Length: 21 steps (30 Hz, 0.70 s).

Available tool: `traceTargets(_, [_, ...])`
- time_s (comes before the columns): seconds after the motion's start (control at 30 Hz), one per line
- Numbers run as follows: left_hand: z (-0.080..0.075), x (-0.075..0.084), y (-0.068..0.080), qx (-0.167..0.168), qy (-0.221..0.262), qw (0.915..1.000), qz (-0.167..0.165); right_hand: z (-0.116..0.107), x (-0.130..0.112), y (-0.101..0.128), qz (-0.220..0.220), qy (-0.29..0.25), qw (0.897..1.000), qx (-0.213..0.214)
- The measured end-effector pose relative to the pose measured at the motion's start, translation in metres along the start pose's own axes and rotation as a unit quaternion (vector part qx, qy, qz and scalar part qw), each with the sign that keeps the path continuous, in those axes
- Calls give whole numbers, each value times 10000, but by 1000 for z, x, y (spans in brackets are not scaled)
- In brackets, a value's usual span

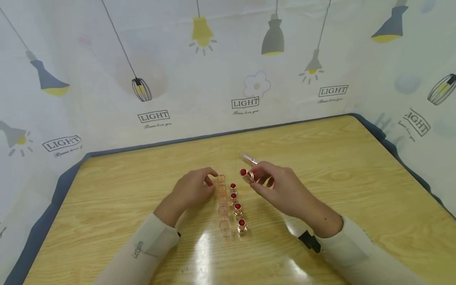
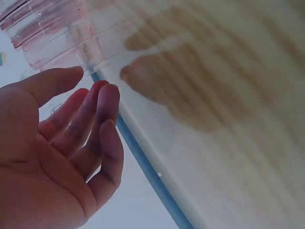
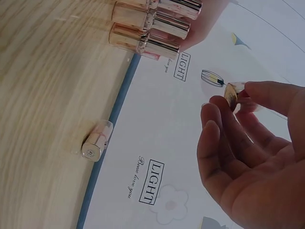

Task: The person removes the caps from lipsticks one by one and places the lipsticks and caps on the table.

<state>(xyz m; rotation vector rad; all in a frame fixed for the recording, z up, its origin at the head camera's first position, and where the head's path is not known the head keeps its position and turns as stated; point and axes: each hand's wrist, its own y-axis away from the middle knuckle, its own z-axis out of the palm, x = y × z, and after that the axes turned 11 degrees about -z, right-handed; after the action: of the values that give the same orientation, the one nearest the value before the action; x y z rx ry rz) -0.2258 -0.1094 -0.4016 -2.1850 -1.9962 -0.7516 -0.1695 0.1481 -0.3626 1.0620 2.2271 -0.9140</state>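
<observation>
Lipstick (image 1: pixel 246 174), a red bullet in a rose-gold metal tube, is pinched in the right hand (image 1: pixel 281 190) between thumb and fingertips, lifted just above the middle of the wooden table (image 1: pixel 356 190), probably so it can go to the far end of the row. Four matching red lipsticks (image 1: pixel 237 206) stand upright in that row beside a parallel line of clear plastic caps (image 1: pixel 223 202), about five. The left hand (image 1: pixel 192 190) touches the farthest cap with loosely curled fingers, seemingly steadying it, and one more capped tube (image 1: pixel 249 159) lies toward the far edge.

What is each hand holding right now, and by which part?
The right hand pinches an uncapped lipstick by its gold base. The left hand touches the clear caps without gripping any.
</observation>
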Motion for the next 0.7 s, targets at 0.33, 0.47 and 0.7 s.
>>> traceTargets(0.33, [-8,5,29,723,240,9971,-32,11,21,-11,251,-437,9975,-502])
traceTargets(0.47, [-14,14,41,1161,400,9923,152,16,35,-22,287,-469,9944,-905])
traceTargets(0.7, [-22,29,60,1837,577,9795,590,23,53,-42,143,65,9904,-1375])
